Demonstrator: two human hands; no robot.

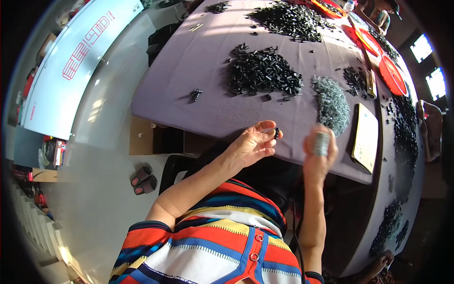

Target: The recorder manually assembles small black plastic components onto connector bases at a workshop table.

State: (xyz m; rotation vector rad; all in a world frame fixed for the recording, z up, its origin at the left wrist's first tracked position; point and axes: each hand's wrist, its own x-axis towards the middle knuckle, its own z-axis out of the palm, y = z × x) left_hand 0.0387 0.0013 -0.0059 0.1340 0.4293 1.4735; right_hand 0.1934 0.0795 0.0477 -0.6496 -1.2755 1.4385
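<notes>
Over the table's near edge, my left hand (251, 143) pinches a small black part (277, 133) between thumb and fingertips. To its right, my right hand (318, 158) is wrapped round a short grey cylinder (321, 143); motion smears the hand, and the cylinder's kind is unclear. Just beyond the right hand lies a heap of small clear or silvery pieces (334, 105). A large heap of small black parts (262, 72) spreads on the cloth farther off, ahead of my left hand. A little cluster of black parts (196, 94) sits apart on the left.
A purple-grey cloth covers the table (165, 90). A pale yellow flat box or pad (365, 137) lies at the right edge. Farther back are another black heap (293, 21) and red trays (392, 75). A second table with black parts stands right, with other people near it.
</notes>
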